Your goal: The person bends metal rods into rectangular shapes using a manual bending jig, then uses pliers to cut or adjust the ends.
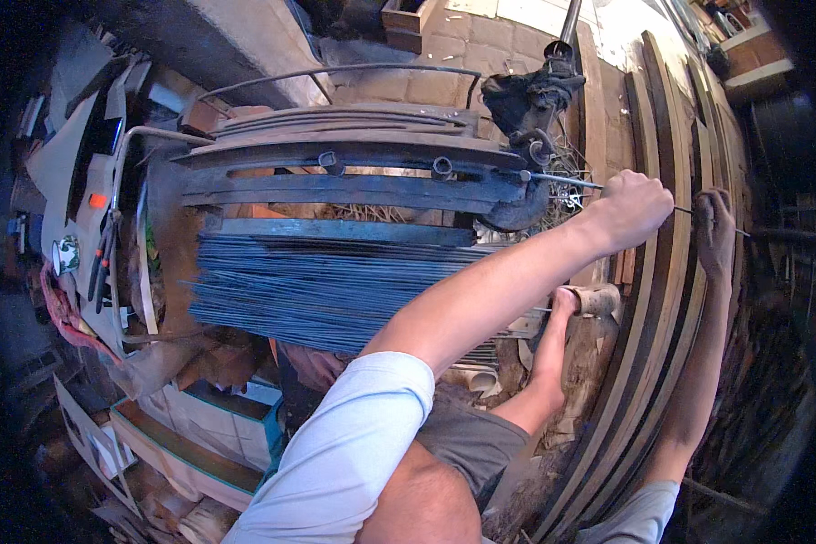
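My left hand (639,208), at the end of an outstretched arm in a white sleeve, is closed in a fist round a thin metal rod (576,183). One end of this rod meets the right end of a long slotted metal bench frame (335,192). Farther along the rod, to the right, my right hand (716,231) has its fingers curled on it, and the tip sticks out past them. A thick bundle of thin dark blue-looking rods (308,290) lies along the near side of the frame, left of my hands.
Long wooden beams (648,272) run along the right, beneath my hands. A dark cloth-draped metal post (535,95) stands beyond the frame's right end. On the left, orange-marked pliers (104,254) and a patterned cup (65,255) rest on a cluttered surface. A trough-like box (186,444) is near left.
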A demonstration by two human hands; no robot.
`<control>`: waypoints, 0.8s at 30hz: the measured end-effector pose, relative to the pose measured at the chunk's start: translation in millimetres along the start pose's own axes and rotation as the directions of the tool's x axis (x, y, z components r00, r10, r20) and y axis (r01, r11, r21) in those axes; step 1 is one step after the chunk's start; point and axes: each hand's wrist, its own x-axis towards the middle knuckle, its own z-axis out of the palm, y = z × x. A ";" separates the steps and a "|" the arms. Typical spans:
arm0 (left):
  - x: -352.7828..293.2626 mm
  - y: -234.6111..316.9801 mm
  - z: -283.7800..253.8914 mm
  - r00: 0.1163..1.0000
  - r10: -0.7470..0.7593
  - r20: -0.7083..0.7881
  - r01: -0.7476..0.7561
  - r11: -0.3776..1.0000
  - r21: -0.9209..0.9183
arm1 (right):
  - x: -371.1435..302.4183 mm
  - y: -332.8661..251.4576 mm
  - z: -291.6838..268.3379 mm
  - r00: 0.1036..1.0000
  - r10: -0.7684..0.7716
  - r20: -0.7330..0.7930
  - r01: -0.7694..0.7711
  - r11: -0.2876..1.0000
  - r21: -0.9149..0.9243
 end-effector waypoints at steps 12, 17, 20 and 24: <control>-7.5 -12.1 24.9 0.981 0.020 -0.192 -0.045 0.991 -0.127 | 125.0 -186.6 90.0 0.892 -0.398 0.212 0.450 0.816 -0.364; -5.5 0.8 19.2 0.983 -0.175 0.064 0.179 0.982 -0.060 | 153.7 -197.4 99.8 0.888 -0.200 0.414 0.397 0.786 -0.473; -5.3 1.5 2.7 0.979 -0.167 0.118 0.174 0.984 -0.048 | 158.8 -185.8 107.6 0.876 -0.219 0.429 0.415 0.796 -0.441; -4.9 -6.0 23.8 0.997 0.018 -0.074 -0.019 1.000 -0.018 | 161.9 -181.8 101.0 0.859 -0.179 0.479 0.400 0.818 -0.413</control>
